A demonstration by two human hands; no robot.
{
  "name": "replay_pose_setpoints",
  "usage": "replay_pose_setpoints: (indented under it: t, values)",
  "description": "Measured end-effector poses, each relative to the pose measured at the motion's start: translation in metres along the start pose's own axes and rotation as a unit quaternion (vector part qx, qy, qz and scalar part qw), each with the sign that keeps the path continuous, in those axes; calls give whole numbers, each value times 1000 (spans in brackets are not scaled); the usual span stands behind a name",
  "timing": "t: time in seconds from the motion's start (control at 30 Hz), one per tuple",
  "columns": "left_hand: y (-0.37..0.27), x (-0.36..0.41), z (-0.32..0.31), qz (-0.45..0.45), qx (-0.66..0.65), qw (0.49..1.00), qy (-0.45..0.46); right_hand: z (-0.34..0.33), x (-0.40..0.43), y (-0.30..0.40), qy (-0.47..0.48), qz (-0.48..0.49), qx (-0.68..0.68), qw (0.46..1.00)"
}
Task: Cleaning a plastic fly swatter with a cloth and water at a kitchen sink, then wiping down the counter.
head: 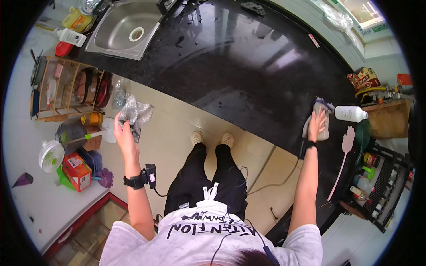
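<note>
A crumpled grey mesh-like cloth [135, 114] is pinched between the thumb and fingers of my left hand [124, 134], held up off the counter, with tiled floor behind it. On the right, my right hand [316, 124] lies with spread fingers on a beige-grey folded cloth or pad [322, 131] on the black countertop [239, 79]. A bluish-purple strip [324, 103] crosses the far end of that pad, and its exact kind is unclear. Just right of the pad, a white bottle [351, 113] lies on its side.
A stainless steel sink [116, 30] is set into the far left of the counter. Dark scouring wool [253, 8] lies at the back edge. A pink hand-shaped swatter [347, 141] and a black rack of jars [376, 186] stand right. A white fan [51, 156] is at left.
</note>
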State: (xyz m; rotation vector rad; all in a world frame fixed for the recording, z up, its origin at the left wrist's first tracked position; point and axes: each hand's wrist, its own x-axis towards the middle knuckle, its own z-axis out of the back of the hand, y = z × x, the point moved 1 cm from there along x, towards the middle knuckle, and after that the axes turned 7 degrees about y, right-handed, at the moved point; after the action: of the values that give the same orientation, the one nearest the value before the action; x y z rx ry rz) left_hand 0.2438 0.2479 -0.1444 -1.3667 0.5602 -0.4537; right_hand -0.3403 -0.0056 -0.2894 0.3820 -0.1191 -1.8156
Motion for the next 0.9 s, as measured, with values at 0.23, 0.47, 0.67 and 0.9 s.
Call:
replay_pose_setpoints:
  t: [0.23,0.47,0.67,0.9]
  values:
    - [24,6,76,42,-2,998,-48,-68,-162,269,-20,370,-7,929]
    - [-17,25,131,-29,19,996,-87,-224,-366,452,525,275,366,718]
    - [-32,30,176,-57,3,991,-124,-158,-350,415,598,119,603,515]
    - [-30,52,86,-58,-19,998,-30,-21,-241,189,188,165,548,798]
